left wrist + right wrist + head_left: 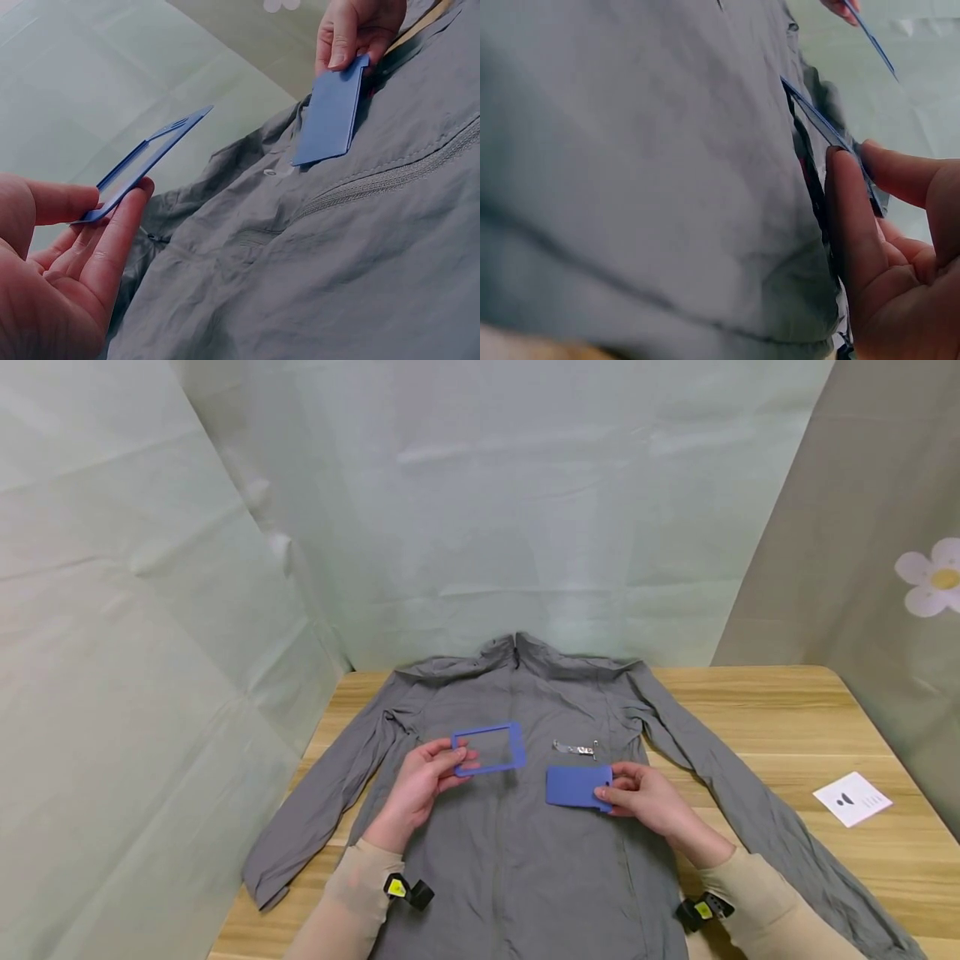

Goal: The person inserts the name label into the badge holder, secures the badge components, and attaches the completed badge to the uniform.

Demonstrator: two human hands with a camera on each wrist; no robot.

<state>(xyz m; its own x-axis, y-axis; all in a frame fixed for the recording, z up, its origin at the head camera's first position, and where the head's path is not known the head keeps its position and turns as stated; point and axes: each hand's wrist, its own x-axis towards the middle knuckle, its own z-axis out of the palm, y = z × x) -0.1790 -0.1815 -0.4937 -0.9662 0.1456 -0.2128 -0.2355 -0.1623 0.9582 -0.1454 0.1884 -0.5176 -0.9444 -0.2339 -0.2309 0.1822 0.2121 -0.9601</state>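
Observation:
My left hand (429, 774) pinches a blue plastic badge holder frame (518, 745) by its left end, thumb on top and fingers beneath. Its large window is see-through to the grey jacket (480, 852) below. A flat blue badge holder back panel (573, 786) is pinched at its right end by my right hand (648, 797). Both pieces are held over the jacket's front, apart from each other. In the left wrist view the back panel (328, 116) slants downward from the right fingers. A metal badge clip with a strap (576, 749) lies on the jacket just beyond the panel.
The jacket is spread with its collar at the far side and sleeves out to both sides on a wooden table (750, 710). A white printed card (852, 798) lies at the right. Pale fabric walls (525, 510) rise behind and left.

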